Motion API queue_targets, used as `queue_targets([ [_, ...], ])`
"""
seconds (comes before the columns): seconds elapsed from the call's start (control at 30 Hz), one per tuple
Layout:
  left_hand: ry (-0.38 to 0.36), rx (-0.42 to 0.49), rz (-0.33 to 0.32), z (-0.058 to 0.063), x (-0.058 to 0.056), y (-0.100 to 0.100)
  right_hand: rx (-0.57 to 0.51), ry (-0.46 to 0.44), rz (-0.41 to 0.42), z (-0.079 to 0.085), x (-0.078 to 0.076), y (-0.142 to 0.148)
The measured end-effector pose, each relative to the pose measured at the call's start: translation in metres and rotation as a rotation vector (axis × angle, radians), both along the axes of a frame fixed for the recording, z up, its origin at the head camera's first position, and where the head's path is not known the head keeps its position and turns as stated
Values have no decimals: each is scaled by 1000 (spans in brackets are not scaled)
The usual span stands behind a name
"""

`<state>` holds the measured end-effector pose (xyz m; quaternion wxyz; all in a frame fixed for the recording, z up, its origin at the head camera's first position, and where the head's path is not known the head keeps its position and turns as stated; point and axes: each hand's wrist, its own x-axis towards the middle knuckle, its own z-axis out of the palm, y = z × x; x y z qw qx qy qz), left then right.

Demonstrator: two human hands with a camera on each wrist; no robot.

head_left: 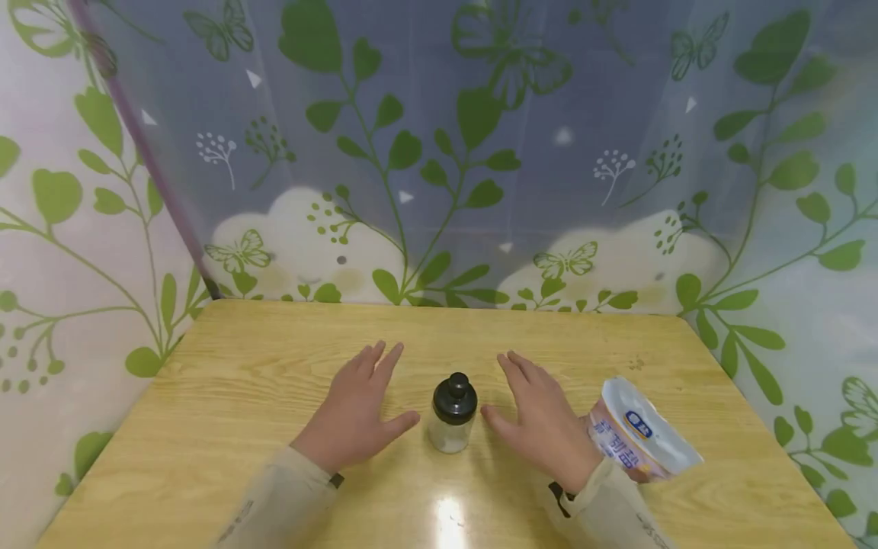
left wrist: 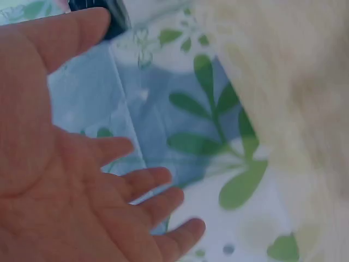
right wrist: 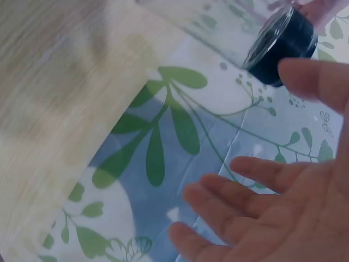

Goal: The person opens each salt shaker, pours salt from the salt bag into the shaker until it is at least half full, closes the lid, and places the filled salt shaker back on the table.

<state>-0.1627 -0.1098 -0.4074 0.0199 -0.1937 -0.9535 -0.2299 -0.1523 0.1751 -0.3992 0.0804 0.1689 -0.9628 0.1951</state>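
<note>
A small clear glass jar (head_left: 450, 436) with a black knobbed lid (head_left: 456, 398) stands upright on the wooden table, between the two hands. On its left side, my left hand (head_left: 358, 412) is held with fingers extended forward and the thumb pointing toward the jar. My right hand (head_left: 542, 415) mirrors it on the other side, thumb tip close beside the lid. Neither hand grips anything. Both palms show bare in the wrist views, with the black lid (right wrist: 282, 46) near the right thumb and partly visible at the top of the left wrist view.
Right of the right hand lies a white and purple plastic pouch (head_left: 641, 431) with blue lettering, partly covered by that hand. The light wooden table (head_left: 261, 343) meets a curtain (head_left: 425, 191) printed with green leaves and butterflies at its back and sides.
</note>
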Motion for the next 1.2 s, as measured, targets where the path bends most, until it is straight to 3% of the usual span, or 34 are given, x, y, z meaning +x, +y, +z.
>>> queue_targets([
  [0.2, -23, 101, -43, -10, 4, 23, -92, 46, 16, 1, 2, -5],
  [0.47, -154, 246, -68, -18, 9, 38, -150, 57, 51, 2, 6, -13],
  [0.8, -171, 300, -50, -23, 9, 45, -105, -4, 66, -4, 7, -18],
  [1.0, -167, 304, -13, -22, 9, 47, -92, -17, 76, -6, 8, -19],
  [1.2, -154, 289, -25, -25, 10, 47, -67, -23, 83, -7, 9, -18],
])
